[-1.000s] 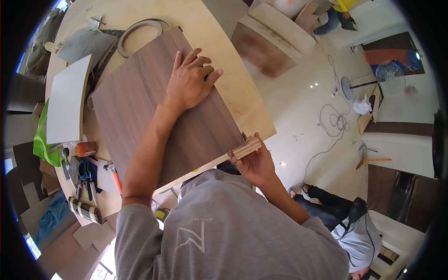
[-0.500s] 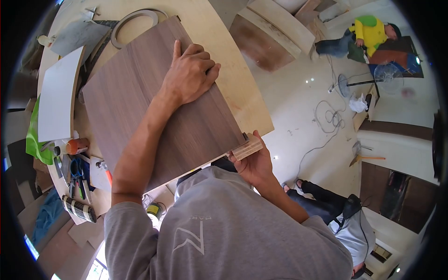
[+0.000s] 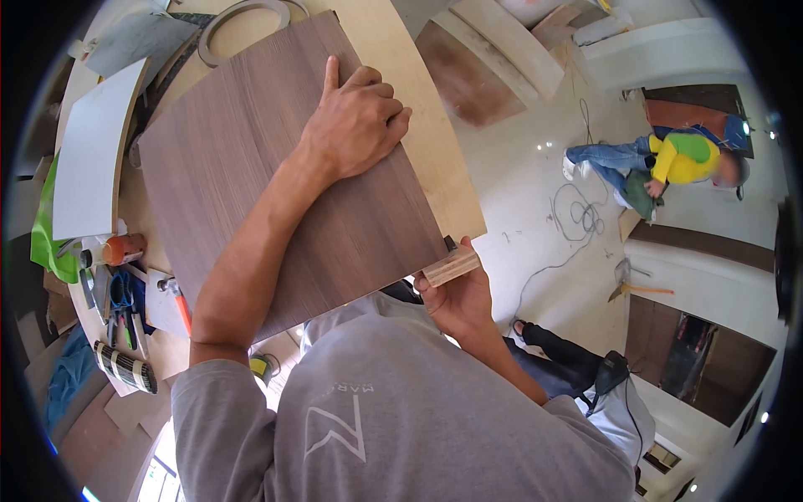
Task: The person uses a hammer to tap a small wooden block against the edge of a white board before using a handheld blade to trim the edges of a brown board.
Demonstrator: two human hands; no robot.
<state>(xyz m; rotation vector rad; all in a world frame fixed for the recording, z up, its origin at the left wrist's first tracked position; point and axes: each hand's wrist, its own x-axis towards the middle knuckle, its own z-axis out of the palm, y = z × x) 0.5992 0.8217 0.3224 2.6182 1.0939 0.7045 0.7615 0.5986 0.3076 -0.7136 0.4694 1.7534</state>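
Note:
A brown wood-grain panel [image 3: 242, 159] lies at a slant over the pale worktable. My left hand [image 3: 355, 125] bears down near the panel's right edge, most fingers curled at that edge and one stretched along the top face. At the panel's near right corner, my right hand [image 3: 458, 297] is palm up, closed around a small plywood block [image 3: 452, 266]. The block sits against or very close to the corner; exact contact is hidden. A short dark strip end [image 3: 450, 243] sticks up there beside the block.
A roll of edge banding [image 3: 209, 42] lies beyond the panel. On the left are a white board [image 3: 96, 155], an orange-brown bottle [image 3: 125, 248], scissors [image 3: 122, 289] and a hammer [image 3: 177, 297]. A cable [image 3: 577, 209] coils on the floor. A person in yellow [image 3: 686, 163] stands right; another sits behind.
The view has shifted a little. My hands keep their places on the panel and block, and the block's tilt differs slightly. The person in yellow has moved from the fan and stands more upright.

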